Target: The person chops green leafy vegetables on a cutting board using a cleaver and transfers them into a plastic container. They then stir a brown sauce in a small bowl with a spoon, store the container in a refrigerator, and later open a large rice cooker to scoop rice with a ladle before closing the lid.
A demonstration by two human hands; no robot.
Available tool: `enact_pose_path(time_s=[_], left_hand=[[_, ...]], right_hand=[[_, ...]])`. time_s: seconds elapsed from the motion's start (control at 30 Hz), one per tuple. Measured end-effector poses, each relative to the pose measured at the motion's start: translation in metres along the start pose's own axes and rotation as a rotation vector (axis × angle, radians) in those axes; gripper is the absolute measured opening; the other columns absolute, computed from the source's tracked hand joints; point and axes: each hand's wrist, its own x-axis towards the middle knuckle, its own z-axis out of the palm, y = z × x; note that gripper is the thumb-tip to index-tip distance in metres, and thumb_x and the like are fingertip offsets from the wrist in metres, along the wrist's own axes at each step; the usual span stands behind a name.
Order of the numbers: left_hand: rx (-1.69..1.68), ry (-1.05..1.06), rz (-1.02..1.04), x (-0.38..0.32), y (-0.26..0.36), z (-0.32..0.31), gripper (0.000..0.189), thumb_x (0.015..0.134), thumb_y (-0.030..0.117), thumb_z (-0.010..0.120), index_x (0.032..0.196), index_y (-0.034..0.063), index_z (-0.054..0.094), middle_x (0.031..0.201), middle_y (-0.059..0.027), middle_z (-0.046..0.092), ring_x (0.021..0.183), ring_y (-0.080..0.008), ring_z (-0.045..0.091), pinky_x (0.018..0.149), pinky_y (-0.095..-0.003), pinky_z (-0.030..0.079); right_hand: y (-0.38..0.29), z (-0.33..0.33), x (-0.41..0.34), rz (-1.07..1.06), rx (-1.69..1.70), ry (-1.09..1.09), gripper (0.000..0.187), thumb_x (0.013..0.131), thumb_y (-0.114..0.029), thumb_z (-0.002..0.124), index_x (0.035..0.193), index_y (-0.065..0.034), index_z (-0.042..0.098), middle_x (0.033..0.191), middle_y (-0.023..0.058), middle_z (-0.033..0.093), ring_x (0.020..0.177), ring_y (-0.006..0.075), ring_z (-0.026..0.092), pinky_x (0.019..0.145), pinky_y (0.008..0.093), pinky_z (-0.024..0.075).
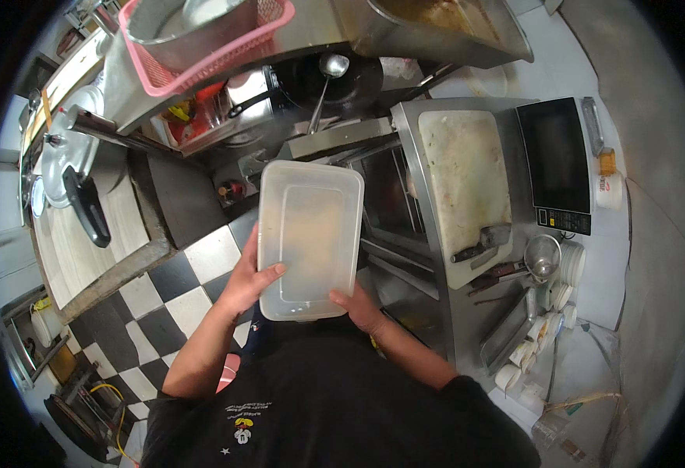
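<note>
A translucent plastic food container (312, 240) with its lid on is held up in front of my body. Something pale tan shows blurred through the lid; what it is I cannot tell. My left hand (254, 278) grips the container's left side, thumb lying on the lid. At the lower right corner my right hand (358, 305) holds it, thumb on the lid's edge and the other fingers hidden beneath.
To the right, a steel counter bears a stained cutting board (465, 181) with a cleaver (491, 240), near a microwave (554, 157). Ahead are a wok (301, 73) with a ladle (334, 65) and a pink basket (155, 76). A pressure cooker (64, 164) stands left.
</note>
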Motion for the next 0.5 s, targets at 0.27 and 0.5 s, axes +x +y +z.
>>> enact_pose_path(time_s=[0.27, 0.5], left_hand=[[0.723, 0.151, -0.061, 0.056, -0.068, 0.03, 0.085, 0.09, 0.038, 0.064, 0.151, 0.0036, 0.016, 0.14, -0.0271, 0.041, 0.127, -0.0385, 0.045, 0.105, -0.0412, 0.037], [1.374, 0.62, 0.715, 0.098, 0.019, -0.006, 0.064, 0.078, 0.026, 0.073, 0.134, 0.007, 0.05, 0.135, -0.0181, 0.049, 0.127, -0.0364, 0.044, 0.11, -0.0491, 0.031]], right_hand=[[0.103, -0.056, -0.014, 0.131, 0.467, 0.344, 0.059, 0.093, -0.03, 0.058, 0.141, -0.0027, 0.037, 0.13, 0.0107, 0.052, 0.121, 0.024, 0.05, 0.104, 0.0397, 0.038], [0.092, -0.098, 0.035, 0.054, 0.578, 0.56, 0.052, 0.097, -0.044, 0.047, 0.138, -0.0113, 0.041, 0.131, 0.0082, 0.052, 0.114, 0.0267, 0.053, 0.085, 0.0422, 0.0478]])
